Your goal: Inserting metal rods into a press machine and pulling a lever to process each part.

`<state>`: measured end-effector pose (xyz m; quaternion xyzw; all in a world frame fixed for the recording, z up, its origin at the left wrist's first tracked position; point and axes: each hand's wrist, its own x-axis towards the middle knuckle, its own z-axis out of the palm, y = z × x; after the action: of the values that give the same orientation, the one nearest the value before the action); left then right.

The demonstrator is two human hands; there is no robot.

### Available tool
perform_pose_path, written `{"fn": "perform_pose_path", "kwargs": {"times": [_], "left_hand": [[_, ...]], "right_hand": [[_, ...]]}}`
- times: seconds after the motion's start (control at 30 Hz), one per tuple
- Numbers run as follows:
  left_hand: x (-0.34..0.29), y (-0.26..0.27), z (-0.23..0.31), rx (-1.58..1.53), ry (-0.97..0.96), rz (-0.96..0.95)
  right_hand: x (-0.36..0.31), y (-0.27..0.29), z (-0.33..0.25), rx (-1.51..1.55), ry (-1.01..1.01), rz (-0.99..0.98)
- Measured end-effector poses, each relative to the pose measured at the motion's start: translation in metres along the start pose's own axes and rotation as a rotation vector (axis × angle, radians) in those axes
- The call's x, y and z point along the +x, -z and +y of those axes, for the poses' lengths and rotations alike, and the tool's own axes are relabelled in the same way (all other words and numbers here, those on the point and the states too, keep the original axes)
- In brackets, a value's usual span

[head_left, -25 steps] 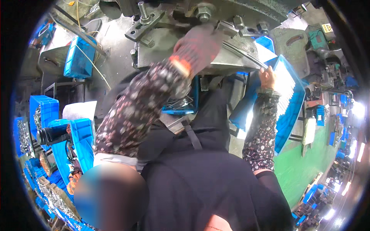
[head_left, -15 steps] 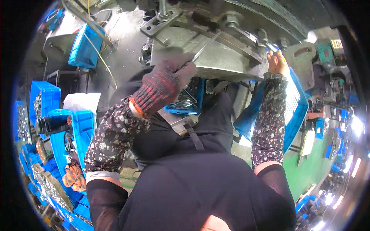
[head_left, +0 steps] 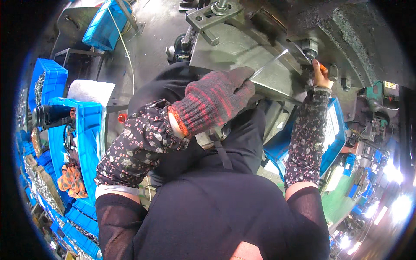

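My left hand, in a dark red-and-black knitted glove, is closed round a thin metal rod. The rod points up and right, its tip above the flat metal plate of the machine. My right hand is bare and raised beside a large hex bolt under the machine's upper block. Its fingers are closed at the lower end of a thin shiny metal strip. The strip's far end reaches toward the dark gap between block and plate. My right fingertips are partly hidden by the hand itself.
A blue crate with white sheets stands below my right forearm. At left are a blue bin, another bin of small metal parts and an orange spotted cloth. A clamp bar sits on the machine bed.
My left hand has moved right with the rod, closer to my right hand. My right hand stays at the strip's end. The view has shifted, and the crate of metal pieces between my knees is now hidden.
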<state>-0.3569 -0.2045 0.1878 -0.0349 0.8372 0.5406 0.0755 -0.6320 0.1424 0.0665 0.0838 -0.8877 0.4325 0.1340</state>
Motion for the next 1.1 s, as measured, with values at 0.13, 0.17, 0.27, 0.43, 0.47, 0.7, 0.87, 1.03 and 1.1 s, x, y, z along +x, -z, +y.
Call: {"fn": "perform_pose_path", "kwargs": {"times": [0.13,0.17,0.27,0.43,0.47,0.7,0.87,1.03,1.1], "left_hand": [[-0.001,-0.002,0.002,0.018,0.002,-0.011],[-0.003,-0.003,0.002,0.023,0.013,-0.011],[-0.006,-0.006,-0.002,0.059,-0.019,-0.003],[-0.003,-0.009,-0.01,0.161,-0.192,0.049],[-0.003,-0.009,-0.01,0.162,-0.194,0.041],[-0.006,-0.006,-0.002,0.136,-0.018,-0.001],[-0.006,-0.008,0.004,0.159,0.018,-0.009],[-0.007,-0.005,0.0,0.193,-0.008,-0.015],[-0.007,-0.004,-0.002,0.222,-0.077,-0.037]], "right_hand": [[0.04,-0.002,0.057,-0.681,0.122,-0.234],[0.05,0.0,0.071,-0.705,0.116,-0.269],[0.071,-0.006,0.091,-0.575,0.049,-0.328],[0.013,-0.032,0.04,-0.108,-0.117,0.192],[-0.001,-0.031,0.021,-0.088,-0.096,0.265],[-0.015,-0.014,-0.049,-0.104,-0.048,0.143],[-0.003,-0.023,-0.039,0.096,-0.121,0.083],[-0.013,-0.032,-0.045,0.197,-0.18,0.169],[-0.017,-0.03,-0.055,0.158,-0.103,0.225]]}}
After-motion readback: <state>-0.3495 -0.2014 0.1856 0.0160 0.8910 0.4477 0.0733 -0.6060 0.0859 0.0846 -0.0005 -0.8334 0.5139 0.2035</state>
